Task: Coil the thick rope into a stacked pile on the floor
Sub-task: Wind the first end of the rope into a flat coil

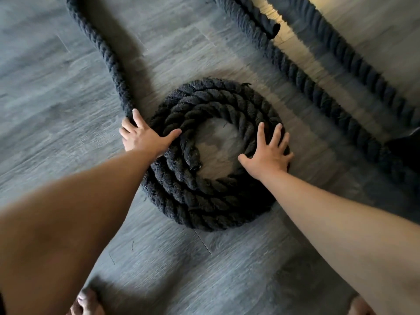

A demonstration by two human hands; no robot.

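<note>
Pressing the thick black twisted rope coil (211, 155) flat, your splayed right hand (268, 153) steadies while your left hand (145, 138), fingers spread, feeds the loose trailing length (104, 53) round next.

Both bare arms reach forward and down, nearly straight at the elbows. The left hand (145, 138) lies palm down, fingers curled forward and thumb stretched right. The right hand (268, 153) is flat, its fingers spread and pointing far.

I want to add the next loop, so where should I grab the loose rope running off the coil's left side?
Grip the loose rope just beyond the left hand, where it leaves the coil. Come from above, fingers wrapping around it: it lies flat on the floor.
</note>
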